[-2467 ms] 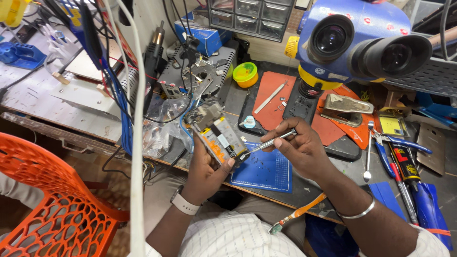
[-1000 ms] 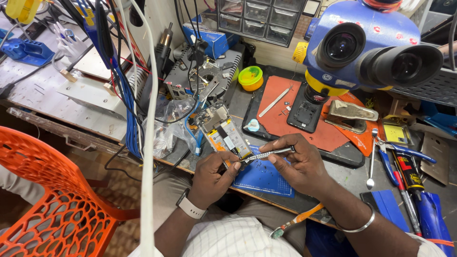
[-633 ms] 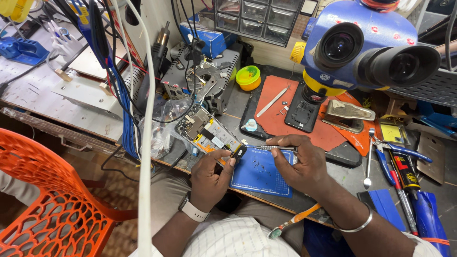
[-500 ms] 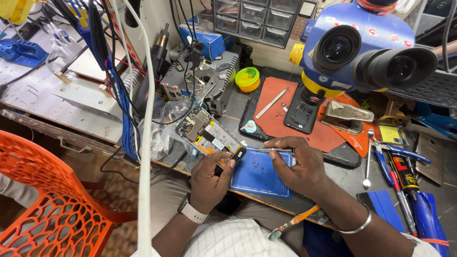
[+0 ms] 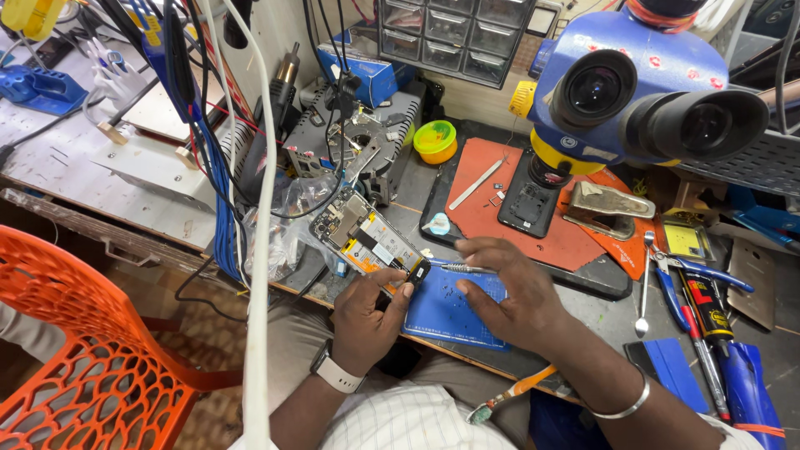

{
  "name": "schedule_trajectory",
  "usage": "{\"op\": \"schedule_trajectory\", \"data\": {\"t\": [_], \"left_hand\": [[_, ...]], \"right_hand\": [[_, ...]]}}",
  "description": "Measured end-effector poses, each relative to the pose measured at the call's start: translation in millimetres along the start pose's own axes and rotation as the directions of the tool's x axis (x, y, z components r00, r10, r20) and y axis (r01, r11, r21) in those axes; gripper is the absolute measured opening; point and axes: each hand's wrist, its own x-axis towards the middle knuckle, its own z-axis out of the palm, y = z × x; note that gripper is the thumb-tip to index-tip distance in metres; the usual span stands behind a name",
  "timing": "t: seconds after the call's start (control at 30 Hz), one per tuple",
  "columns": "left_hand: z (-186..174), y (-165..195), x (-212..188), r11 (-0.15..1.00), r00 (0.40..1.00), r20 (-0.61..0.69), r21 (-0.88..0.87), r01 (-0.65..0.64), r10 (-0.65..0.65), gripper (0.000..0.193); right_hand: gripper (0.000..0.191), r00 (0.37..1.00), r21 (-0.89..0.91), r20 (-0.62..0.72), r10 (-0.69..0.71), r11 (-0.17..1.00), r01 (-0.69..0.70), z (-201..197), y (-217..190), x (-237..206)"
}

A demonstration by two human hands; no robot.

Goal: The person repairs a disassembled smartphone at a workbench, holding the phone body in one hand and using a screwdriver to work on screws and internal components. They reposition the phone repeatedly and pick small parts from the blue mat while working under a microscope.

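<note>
An opened phone [image 5: 371,242] is pinched at its lower end by the left hand [image 5: 371,312] near the table's front edge — a thin tool [image 5: 460,267] is gripped by the right hand [image 5: 508,292] — steady aim seems needed next.

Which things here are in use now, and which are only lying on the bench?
In use:
left hand
opened phone
right hand
screwdriver
blue mat

Lying about:
microscope
yellow-green dish
pliers
orange chair

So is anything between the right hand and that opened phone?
Nothing visible. The left hand holds the phone at its lower end. The right hand lies beside it on the blue mat, a screwdriver under its fingers.
</note>
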Motion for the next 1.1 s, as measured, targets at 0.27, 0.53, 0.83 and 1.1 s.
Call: {"op": "schedule_trajectory", "data": {"t": [0.27,0.53,0.83,1.1], "left_hand": [[1,3,2,0.994,0.994,0.024,0.014,-0.109,0.108,0.011],[-1,3,3,0.997,0.997,0.022,0.018,-0.072,0.072,0.012],[0,2,0,0.997,0.998,0.015,0.017,-0.069,0.069,0.013],[0,0,0,0.997,0.997,0.011,0.002,-0.077,0.077,0.013]], "right_hand": [[0.032,1.000,-0.079,-0.018,-0.012,0.997,0.010,1,3,1],[0.031,1.000,0.120,-0.014,-0.004,0.993,0.005,7,7,-9],[0.023,0.988,0.007,0.021,0.154,0.988,-0.154,12,9,-11],[0.033,0.984,0.032,-0.017,0.178,0.984,-0.178,11,3,-3]]}}
